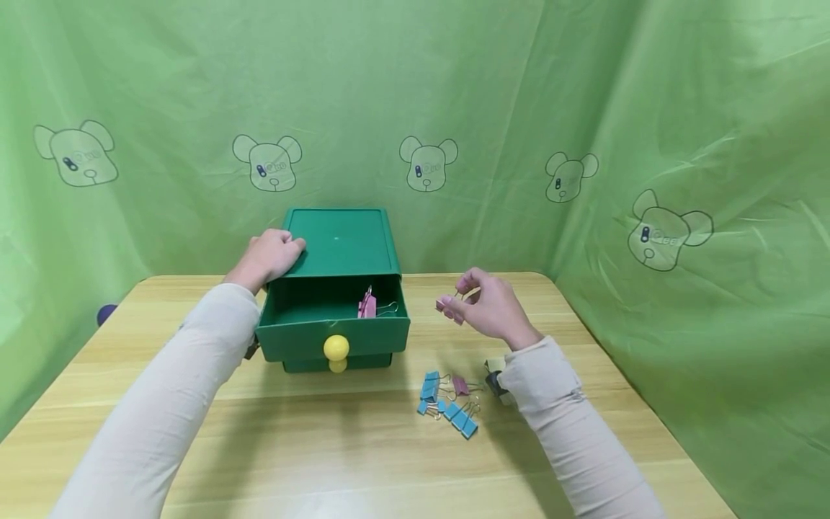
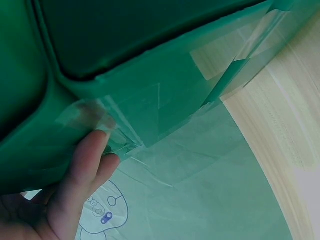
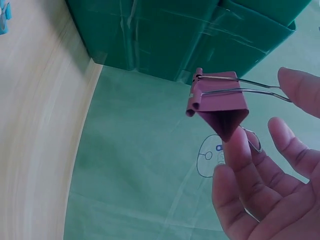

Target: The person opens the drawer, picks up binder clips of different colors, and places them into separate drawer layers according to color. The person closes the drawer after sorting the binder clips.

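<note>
A green drawer box (image 1: 344, 241) stands on the table with its upper drawer (image 1: 298, 339) pulled out. Inside that drawer sits a pink binder clip (image 1: 367, 305). My left hand (image 1: 269, 254) grips the box at its upper left edge; in the left wrist view its fingers (image 2: 90, 155) touch a taped corner. To the right of the box, my right hand (image 1: 489, 306) is raised above the table. It pinches another pink binder clip (image 3: 220, 95) by the wire handles, with the clip's body pointing away from the palm.
Blue binder clips (image 1: 431, 387), a small pink clip (image 1: 461, 386) and a black clip (image 1: 496, 383) lie on the wooden table (image 1: 311, 454) in front of the right forearm. Yellow knobs (image 1: 336, 347) stick out from the drawer fronts. A green curtain (image 1: 350, 86) hangs behind.
</note>
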Action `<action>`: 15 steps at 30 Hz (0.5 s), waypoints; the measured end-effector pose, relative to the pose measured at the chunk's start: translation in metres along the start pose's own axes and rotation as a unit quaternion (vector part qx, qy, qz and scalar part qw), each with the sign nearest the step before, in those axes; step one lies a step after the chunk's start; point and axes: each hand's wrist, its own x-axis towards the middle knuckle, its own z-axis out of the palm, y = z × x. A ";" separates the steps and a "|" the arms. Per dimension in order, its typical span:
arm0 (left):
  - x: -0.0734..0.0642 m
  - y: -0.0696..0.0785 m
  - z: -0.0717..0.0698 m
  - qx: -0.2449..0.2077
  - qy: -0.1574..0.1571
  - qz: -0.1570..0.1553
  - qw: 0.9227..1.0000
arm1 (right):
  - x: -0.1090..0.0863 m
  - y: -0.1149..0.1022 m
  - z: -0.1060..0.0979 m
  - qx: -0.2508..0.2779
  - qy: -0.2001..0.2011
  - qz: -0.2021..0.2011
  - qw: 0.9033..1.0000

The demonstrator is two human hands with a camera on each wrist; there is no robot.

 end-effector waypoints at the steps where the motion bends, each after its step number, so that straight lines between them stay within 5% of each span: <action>1: 0.000 0.000 0.000 0.000 -0.001 0.001 1.000 | 0.000 -0.001 0.000 -0.001 0.002 0.000 1.000; 15: -0.001 0.001 0.000 0.000 -0.003 -0.004 1.000 | -0.005 -0.018 -0.007 0.008 0.015 -0.013 1.000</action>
